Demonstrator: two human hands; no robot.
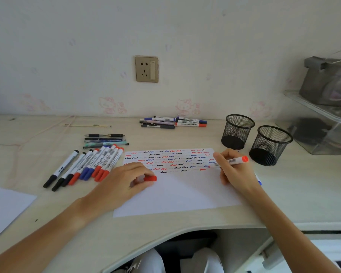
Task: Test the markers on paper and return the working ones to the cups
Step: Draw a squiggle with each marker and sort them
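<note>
A white sheet of paper [177,194] lies on the desk, its upper half covered in red, blue and black squiggles. My right hand [232,172] grips a red marker [237,160] with its tip down on the paper's right side. My left hand [122,180] rests on the paper's left edge and pinches the red cap [150,178]. Two black mesh cups [237,131] [270,145] stand at the right, both looking empty. A row of several markers [87,166] lies left of the paper. Another pile of markers [173,122] lies by the wall.
Several pens [105,140] lie behind the marker row. A second white sheet [4,205] sits at the left edge. A clear plastic box [321,123] with a grey bag [327,83] on top stands at the far right. A blue marker [258,179] peeks out behind my right wrist.
</note>
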